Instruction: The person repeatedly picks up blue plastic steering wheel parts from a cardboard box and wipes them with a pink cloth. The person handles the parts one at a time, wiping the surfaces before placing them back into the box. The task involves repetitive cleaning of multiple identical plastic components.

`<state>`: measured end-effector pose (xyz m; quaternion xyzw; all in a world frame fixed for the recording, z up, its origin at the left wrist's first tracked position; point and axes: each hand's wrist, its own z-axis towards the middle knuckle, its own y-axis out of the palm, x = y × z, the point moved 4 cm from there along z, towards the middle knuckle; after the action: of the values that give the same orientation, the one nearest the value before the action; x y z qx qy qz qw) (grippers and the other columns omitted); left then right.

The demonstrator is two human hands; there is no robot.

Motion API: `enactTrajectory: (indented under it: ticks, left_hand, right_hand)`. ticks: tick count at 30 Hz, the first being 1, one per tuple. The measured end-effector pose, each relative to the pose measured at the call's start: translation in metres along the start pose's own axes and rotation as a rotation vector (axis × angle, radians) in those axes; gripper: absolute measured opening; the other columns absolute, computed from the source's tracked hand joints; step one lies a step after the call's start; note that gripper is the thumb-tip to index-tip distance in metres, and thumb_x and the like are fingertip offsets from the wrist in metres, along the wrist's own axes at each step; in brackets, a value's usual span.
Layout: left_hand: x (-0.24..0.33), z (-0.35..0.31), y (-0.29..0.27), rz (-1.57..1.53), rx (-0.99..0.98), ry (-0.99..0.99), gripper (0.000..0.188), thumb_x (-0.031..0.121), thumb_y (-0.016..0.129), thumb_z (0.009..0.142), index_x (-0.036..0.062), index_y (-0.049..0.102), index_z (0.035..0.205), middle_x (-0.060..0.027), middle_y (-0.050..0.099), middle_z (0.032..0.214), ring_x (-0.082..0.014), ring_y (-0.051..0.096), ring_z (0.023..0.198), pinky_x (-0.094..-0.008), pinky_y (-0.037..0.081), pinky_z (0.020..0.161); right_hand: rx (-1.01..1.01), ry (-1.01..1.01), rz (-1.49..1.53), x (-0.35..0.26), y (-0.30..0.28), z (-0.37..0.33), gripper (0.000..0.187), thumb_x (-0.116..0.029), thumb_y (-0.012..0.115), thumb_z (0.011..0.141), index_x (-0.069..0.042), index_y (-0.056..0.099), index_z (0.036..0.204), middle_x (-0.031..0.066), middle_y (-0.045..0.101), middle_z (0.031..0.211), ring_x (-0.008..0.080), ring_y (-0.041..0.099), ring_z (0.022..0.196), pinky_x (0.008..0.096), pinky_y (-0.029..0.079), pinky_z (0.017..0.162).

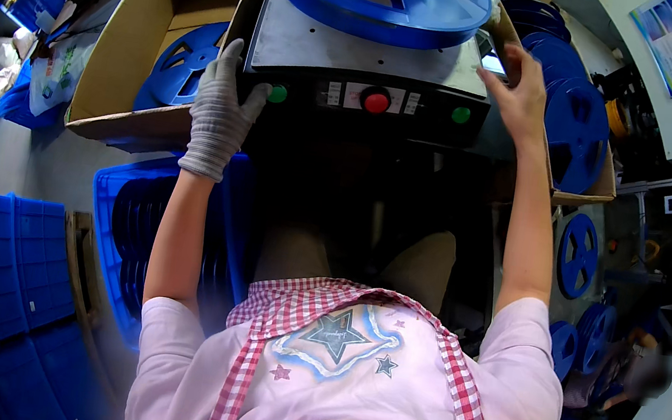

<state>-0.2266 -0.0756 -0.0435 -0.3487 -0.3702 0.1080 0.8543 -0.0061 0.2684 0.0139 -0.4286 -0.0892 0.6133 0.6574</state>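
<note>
My left hand (224,104), in a grey knitted glove, is at the left front corner of a machine (314,57) with a pale metal top. Its fingers are stretched out and its thumb touches or nearly touches the left green button (277,93). My bare right hand (520,88) is raised by the machine's right edge, fingers bent and apart, with nothing visible in it. The right green button (461,115) lies below and left of it. Between the two is a red button (375,101). A large blue plastic reel (387,30) lies flat on the machine top.
A cardboard box (103,96) at left holds a blue reel (183,60); another box (601,185) at right holds several reels (570,131). Below my left arm stands a blue crate (110,195) with dark discs. Blue bins (10,267) stand farther left. Another person (630,380) is at lower right.
</note>
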Motion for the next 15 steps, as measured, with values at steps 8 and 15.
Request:
enactTrajectory:
  ticks: [8,15]
  left_hand:
    - [-0.007,0.009,0.025,0.197,-0.087,-0.138,0.083,0.02,0.078,0.076,0.0041,0.033,0.144,-0.0226,0.05,0.124,-0.0379,0.051,0.115,-0.0438,0.042,0.102]
    - [0.019,-0.024,0.008,0.177,0.159,0.051,0.071,0.012,0.073,0.08,0.0061,0.038,0.141,-0.0204,0.051,0.128,-0.037,0.05,0.119,-0.0425,0.042,0.102]
  right_hand:
    - [-0.296,0.287,-0.203,0.031,0.037,-0.05,0.09,-0.035,0.083,0.069,-0.015,0.036,0.144,0.0136,0.05,0.126,0.0316,0.048,0.12,0.0438,0.045,0.095]
    - [0.026,0.058,-0.06,0.005,0.03,-0.084,0.057,-0.027,0.071,0.083,-0.007,0.049,0.132,0.0176,0.054,0.116,0.0337,0.054,0.108,0.0408,0.046,0.088]
